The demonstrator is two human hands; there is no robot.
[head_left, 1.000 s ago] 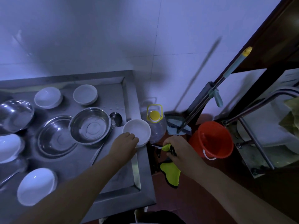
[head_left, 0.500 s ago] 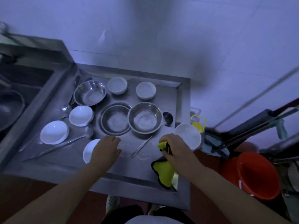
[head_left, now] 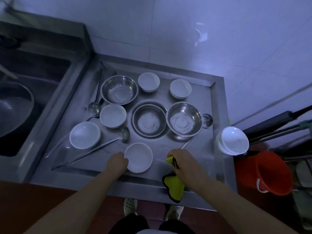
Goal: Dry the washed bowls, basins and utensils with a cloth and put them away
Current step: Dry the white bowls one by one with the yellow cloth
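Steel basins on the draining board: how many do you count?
3: back-left basin, centre basin, and right basin just beside it. Any nested inside another would be hidden.

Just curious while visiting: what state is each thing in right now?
Near bowl: upright, on counter.
Left hand: grips that bowl's rim.
Right hand: grips cloth.
Cloth: bunched, hanging over counter's edge.
Middle basin: upright, empty.
Stacked bowls: upright on counter's right rim.
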